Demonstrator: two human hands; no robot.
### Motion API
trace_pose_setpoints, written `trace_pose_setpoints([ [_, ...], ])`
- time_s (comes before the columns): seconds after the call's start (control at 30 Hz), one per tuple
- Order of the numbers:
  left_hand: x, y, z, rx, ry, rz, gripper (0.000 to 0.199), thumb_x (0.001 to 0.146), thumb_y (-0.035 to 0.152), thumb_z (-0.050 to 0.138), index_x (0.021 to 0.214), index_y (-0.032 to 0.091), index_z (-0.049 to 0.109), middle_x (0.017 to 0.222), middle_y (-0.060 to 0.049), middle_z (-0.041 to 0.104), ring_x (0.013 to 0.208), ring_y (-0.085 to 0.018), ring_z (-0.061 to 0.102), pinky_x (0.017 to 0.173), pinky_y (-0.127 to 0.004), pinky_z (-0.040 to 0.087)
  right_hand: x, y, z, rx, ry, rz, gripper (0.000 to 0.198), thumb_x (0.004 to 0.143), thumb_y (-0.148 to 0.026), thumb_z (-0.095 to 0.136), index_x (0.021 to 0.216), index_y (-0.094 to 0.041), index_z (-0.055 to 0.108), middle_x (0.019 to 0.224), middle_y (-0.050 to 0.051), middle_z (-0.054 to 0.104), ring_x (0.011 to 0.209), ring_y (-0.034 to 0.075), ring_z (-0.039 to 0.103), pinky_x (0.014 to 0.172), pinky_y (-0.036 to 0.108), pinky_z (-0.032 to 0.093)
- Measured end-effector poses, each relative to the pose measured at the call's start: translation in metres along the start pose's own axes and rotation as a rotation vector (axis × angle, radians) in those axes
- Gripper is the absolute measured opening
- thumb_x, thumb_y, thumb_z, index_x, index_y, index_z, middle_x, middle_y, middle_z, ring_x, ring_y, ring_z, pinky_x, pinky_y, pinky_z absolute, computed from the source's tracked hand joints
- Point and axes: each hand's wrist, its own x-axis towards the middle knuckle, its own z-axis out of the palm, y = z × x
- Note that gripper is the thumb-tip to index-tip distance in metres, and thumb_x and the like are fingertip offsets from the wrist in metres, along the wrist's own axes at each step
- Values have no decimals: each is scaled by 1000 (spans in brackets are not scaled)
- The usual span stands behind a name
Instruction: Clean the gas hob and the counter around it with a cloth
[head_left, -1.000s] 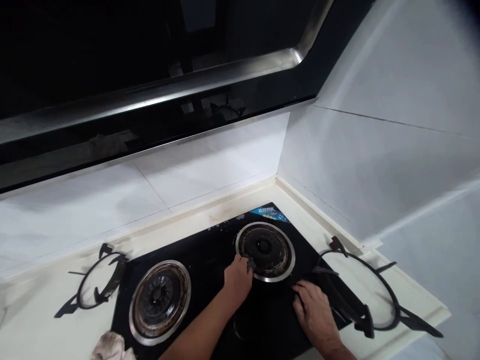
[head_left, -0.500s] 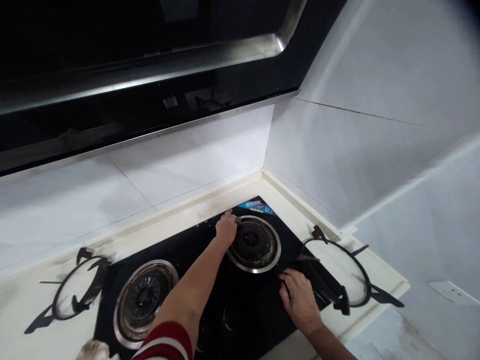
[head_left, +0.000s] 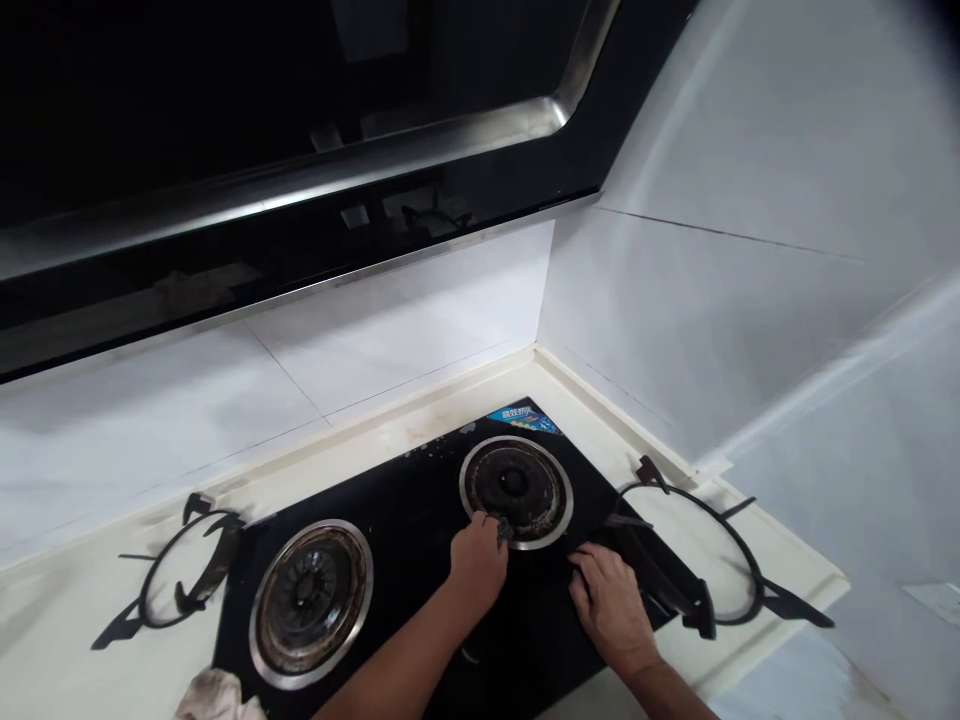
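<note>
My left hand (head_left: 480, 563) is closed round a small grey scouring pad, like steel wool (head_left: 504, 528), pressed against the near-left rim of the right burner (head_left: 517, 492). Brown and black grime coats that burner's dish inside its silver ring. My right hand (head_left: 611, 600) rests on the black glass stove top (head_left: 405, 520), just right of the same burner. Its fingers are stretched out and it holds nothing. Further left sits the second burner (head_left: 311, 604), stained in the same way.
Black pan supports stand off the burners: one on the counter at left (head_left: 154, 575), another at right (head_left: 724, 500), partly over the stove edge. A crumpled pale cloth (head_left: 217, 697) lies at the bottom left. A dark range hood (head_left: 420, 165) overhangs the back; a white wall (head_left: 780, 300) rises at right.
My left hand has moved with the scouring pad from the burner's upper-left rim toward its near side. My right hand stays in place on the stove top. The view has shifted slightly.
</note>
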Motion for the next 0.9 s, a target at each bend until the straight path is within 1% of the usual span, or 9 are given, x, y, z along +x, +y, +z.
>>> trace_pose_setpoints([
  [0.1,3,-2,5,11,22,42,16,92,23,49,102,21,62,108,-6,63,98,-19,61,84,-29,48,-1,2,1,3,-10,1,19,88,-20,49,104,-23,60,109,8,63,106,26,56,89,42,43],
  [0.2,11,-14,4,25,38,52,14,92,23,51,101,22,62,106,-5,62,102,-20,59,89,-30,46,-1,2,1,3,-20,9,20,89,-20,49,105,-23,60,110,8,62,107,26,56,89,42,43],
  [0.27,20,-25,0,38,52,27,15,92,23,51,102,21,61,106,-6,61,102,-20,59,89,-30,46,-1,1,0,2,-25,10,20,89,-19,48,105,-22,59,110,8,62,107,26,56,89,42,42],
  [0.33,34,-35,-8,57,68,-16,16,94,23,48,104,21,61,107,-7,60,100,-19,59,88,-30,47,-1,0,0,3,-29,10,20,89,-19,48,105,-22,59,110,8,62,107,25,55,90,42,42],
  [0.43,69,-44,-22,82,77,-37,18,96,26,46,105,21,60,111,-7,59,101,-19,58,87,-30,47,0,-1,-2,2,-32,16,20,89,-18,48,105,-22,60,110,8,62,108,25,55,91,42,42],
  [0.57,121,-34,-37,94,57,8,18,97,27,46,107,25,61,119,-5,58,112,-20,55,92,-31,46,1,-2,-4,3,-30,24,20,89,-17,47,104,-22,60,110,8,62,109,25,55,91,42,42],
  [0.67,141,-19,-42,93,41,8,21,97,26,45,111,25,61,126,-5,57,117,-21,52,95,-32,45,0,-1,-4,14,-31,18,20,88,-18,47,104,-22,60,110,8,62,108,25,55,91,42,42],
  [0.77,133,-14,-42,92,15,-30,22,98,29,44,111,22,61,124,-7,57,114,-21,56,94,-32,46,0,1,-4,22,-30,11,19,89,-18,47,103,-22,59,109,8,62,109,25,55,91,42,42],
  [0.9,92,-21,-40,96,-30,-103,27,99,32,39,111,20,60,119,-8,59,102,-21,63,87,-32,49,-2,2,-2,19,-27,14,19,89,-19,47,103,-22,59,110,8,62,108,25,55,89,42,42],
])
